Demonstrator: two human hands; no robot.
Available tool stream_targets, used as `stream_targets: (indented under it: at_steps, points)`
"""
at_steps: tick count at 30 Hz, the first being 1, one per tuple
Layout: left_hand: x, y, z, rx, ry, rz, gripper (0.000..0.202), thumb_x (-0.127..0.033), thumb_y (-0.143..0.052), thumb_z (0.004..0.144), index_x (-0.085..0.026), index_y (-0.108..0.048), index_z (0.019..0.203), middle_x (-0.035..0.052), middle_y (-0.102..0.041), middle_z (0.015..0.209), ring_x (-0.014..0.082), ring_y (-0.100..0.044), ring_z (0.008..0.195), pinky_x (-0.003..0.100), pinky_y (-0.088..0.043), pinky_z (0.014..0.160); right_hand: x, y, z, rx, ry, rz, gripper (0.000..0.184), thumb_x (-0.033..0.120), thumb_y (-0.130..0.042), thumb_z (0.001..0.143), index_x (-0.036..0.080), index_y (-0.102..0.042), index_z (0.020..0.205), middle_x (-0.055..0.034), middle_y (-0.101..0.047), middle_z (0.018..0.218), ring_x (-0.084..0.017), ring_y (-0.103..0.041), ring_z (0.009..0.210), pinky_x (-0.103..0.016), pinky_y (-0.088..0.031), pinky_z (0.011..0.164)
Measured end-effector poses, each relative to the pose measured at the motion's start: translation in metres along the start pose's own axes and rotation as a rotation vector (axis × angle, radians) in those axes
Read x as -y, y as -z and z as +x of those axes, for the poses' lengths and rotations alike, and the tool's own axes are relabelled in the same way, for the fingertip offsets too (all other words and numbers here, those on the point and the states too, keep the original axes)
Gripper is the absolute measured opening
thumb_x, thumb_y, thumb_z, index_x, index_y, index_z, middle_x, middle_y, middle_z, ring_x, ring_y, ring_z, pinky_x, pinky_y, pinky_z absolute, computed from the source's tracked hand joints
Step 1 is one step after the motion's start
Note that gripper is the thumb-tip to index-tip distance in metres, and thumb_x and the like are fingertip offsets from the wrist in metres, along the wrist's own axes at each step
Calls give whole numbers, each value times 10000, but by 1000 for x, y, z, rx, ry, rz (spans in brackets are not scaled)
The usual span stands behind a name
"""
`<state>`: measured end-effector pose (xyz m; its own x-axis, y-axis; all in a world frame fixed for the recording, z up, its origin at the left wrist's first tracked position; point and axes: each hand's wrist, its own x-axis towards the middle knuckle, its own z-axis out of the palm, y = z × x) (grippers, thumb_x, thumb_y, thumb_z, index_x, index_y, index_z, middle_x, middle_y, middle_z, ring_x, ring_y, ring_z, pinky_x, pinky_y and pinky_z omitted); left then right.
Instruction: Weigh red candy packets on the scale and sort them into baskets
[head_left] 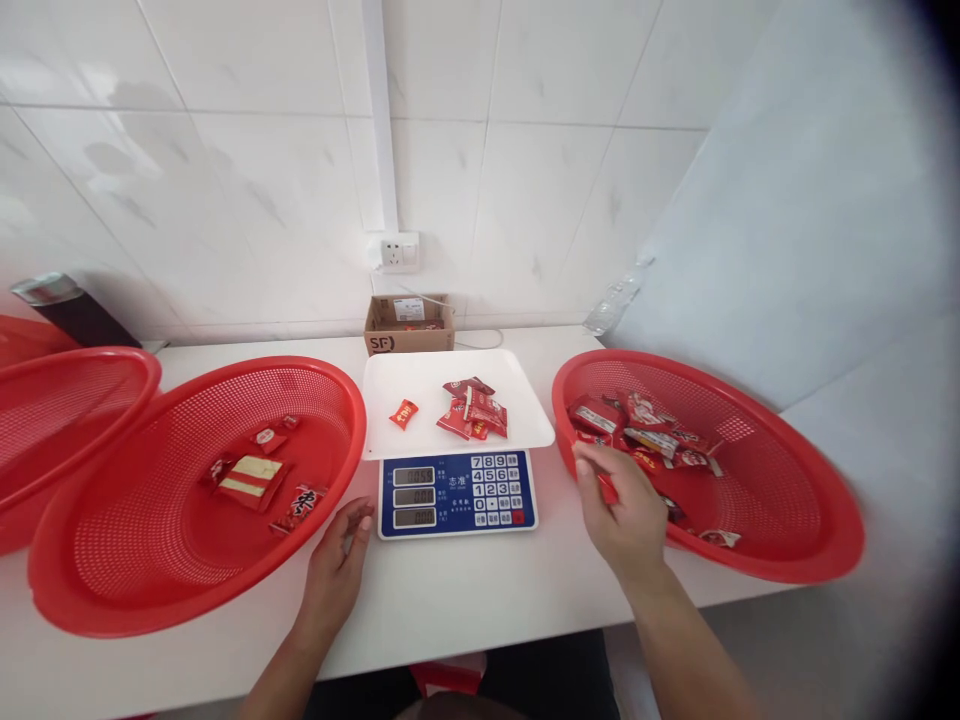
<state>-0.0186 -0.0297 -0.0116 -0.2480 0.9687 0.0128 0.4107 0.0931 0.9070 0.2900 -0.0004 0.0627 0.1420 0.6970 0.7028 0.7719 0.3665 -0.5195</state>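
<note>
My left hand (339, 565) rests on the table between the left basket and the scale, its fingers loosely curled and apart, with nothing visible in them. At the near-left rim of the right red basket (787, 555), my right hand (626, 510) has thumb and fingers drawn together; whatever they may hold is hidden. A blue weighing scale (457, 494) stands between the hands. On its white tray (390, 375) lie a small red wrapped snack (403, 414) and a pile of red snack packets (480, 410). More snack packets (652, 440) lie in the right basket.
The left red basket (97, 610) holds several packets, one with a cream-coloured panel (251, 478). Another red basket (75, 365) and a dark bottle (82, 310) are farther left. Behind the scale sits a cardboard box (409, 342), below a wall socket (395, 252).
</note>
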Motion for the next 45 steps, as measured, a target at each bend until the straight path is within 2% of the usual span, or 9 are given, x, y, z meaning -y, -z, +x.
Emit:
stream_targets:
  at_steps: [3,5,13,16,21,28,34,39,45]
  points:
    - [0,0,0,-3,17,-13,470,-536,-444,775,-199,-507,1098,89,-605,1088,232,-560,1034,414,-425,934,3,-10,-20,83,79,64,198,249,-494,832,243,-591,1005,-69,-662,922,-216,-627,843,-395,-518,767]
    - [-2,0,-1,-8,13,-20,487,-532,-439,783,-198,-487,1134,95,-603,1077,232,-561,1031,417,-424,934,1,-17,-36,131,50,118,232,247,-500,828,237,-565,1050,-77,-646,968,-211,-622,854,-388,-523,758]
    - [-14,4,-7,-20,17,-186,504,-546,-480,773,-206,-517,1143,105,-526,1235,258,-483,1147,414,-378,991,-37,-43,-75,184,-565,345,390,437,-476,826,195,-503,1132,-125,-587,1126,-230,-574,1013,-404,-479,860]
    - [-23,4,-5,-19,58,-349,507,-546,-465,792,-235,-512,1189,81,-492,1289,261,-460,1176,427,-343,1020,-43,-46,-74,154,-680,437,424,483,-490,803,201,-513,1119,-113,-603,1098,-233,-569,1023,-395,-473,867]
    - [-46,-2,8,-20,137,-719,571,-584,-362,823,-228,-477,1254,80,-433,1356,231,-351,1272,407,-252,1085,-46,-48,-73,166,-685,476,437,499,-514,783,210,-520,1110,-103,-609,1075,-232,-573,999,-388,-477,847]
    - [-68,2,30,-48,158,-800,586,-613,-292,828,-271,-458,1273,57,-407,1378,201,-305,1300,413,-224,1090,-46,-47,-74,161,-697,509,430,478,-523,787,209,-514,1122,-94,-618,1052,-222,-586,972,-366,-493,814]
    - [-62,20,57,-187,226,-840,549,-610,-323,824,-253,-524,1190,60,-417,1366,179,-331,1284,378,-220,1093,-46,-47,-74,173,-702,503,439,491,-535,775,211,-519,1114,-91,-624,1035,-227,-601,947,-378,-498,820]
    - [-54,36,80,-221,285,-811,507,-557,-282,859,-217,-544,1128,74,-400,1377,178,-348,1273,374,-219,1092,-48,-49,-76,163,-708,509,441,507,-534,769,214,-525,1098,-90,-625,1026,-231,-605,936,-393,-493,838]
    - [-44,43,73,-191,261,-811,443,-542,-342,852,-208,-580,1017,95,-536,1230,209,-489,1147,427,-321,1029,-49,-49,-77,187,-707,511,448,497,-523,779,214,-501,1126,-96,-604,1057,-232,-589,970,-400,-485,855]
